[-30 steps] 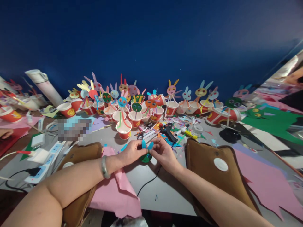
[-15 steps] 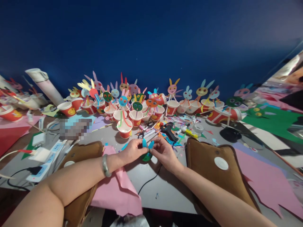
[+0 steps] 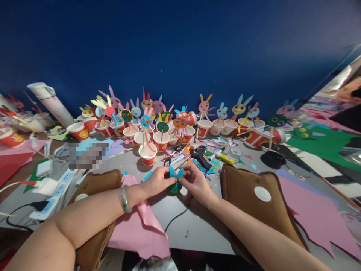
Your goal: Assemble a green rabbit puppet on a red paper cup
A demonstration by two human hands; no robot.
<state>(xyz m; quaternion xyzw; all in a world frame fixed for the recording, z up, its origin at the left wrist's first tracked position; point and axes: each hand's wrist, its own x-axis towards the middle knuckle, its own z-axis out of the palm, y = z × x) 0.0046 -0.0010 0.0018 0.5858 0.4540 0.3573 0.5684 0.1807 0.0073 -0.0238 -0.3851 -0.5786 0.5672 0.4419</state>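
Observation:
Between my hands is a small green paper rabbit head (image 3: 175,188) with two upright blue paper ears (image 3: 172,172). My left hand (image 3: 159,182) pinches it from the left, thumb and fingers near the base of the ears. From the right, my right hand (image 3: 195,182) pinches the same piece at its ear side. The fingertips cover part of the face. Just beyond my hands lie scissors (image 3: 168,161) and a black hot glue gun (image 3: 200,156) among paper scraps. A pink paper sheet (image 3: 141,229) lies under my left wrist.
Red-and-white paper cups (image 3: 147,153) bearing paper rabbits stand in rows along the blue wall (image 3: 180,49). Brown cushion-like warmers (image 3: 242,195) flank my forearms. A power strip (image 3: 56,195) with plugs lies at left, a tilted white flask (image 3: 50,101) behind it. Green paper (image 3: 324,146) lies right.
My hands and the rabbit head stay almost in place; the green face tilts slightly and shows less. The whole view has shifted a little.

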